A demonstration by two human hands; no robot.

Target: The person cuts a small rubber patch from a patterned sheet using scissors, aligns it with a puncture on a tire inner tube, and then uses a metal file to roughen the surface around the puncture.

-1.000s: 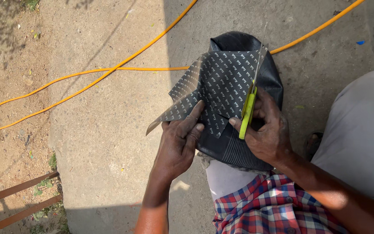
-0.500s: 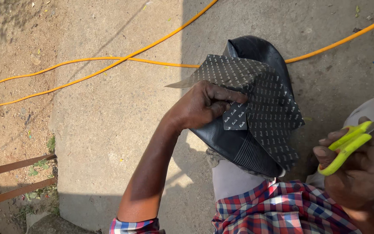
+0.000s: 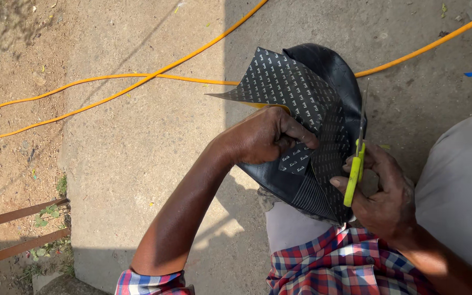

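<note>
A black patterned sheet [image 3: 285, 84] with small white marks lies folded over a black rubber tube [image 3: 329, 68] that rests on my knee. My left hand [image 3: 266, 136] is shut on the sheet, pinching a small cut piece of it against the tube. My right hand [image 3: 381, 191] grips yellow-green scissors [image 3: 354, 172], whose blades point up along the right edge of the sheet and tube.
An orange hose [image 3: 154, 76] runs across the concrete ground behind the tube and out to the upper right. Bare dirt lies to the left. Two rusty metal bars [image 3: 20, 213] cross the lower left corner. My grey trouser leg [image 3: 460, 180] fills the right side.
My right hand has brought the scissors back from the far right to the sheet's right edge. My left hand has stayed clenched on the sheet, which now stands more unfolded.
</note>
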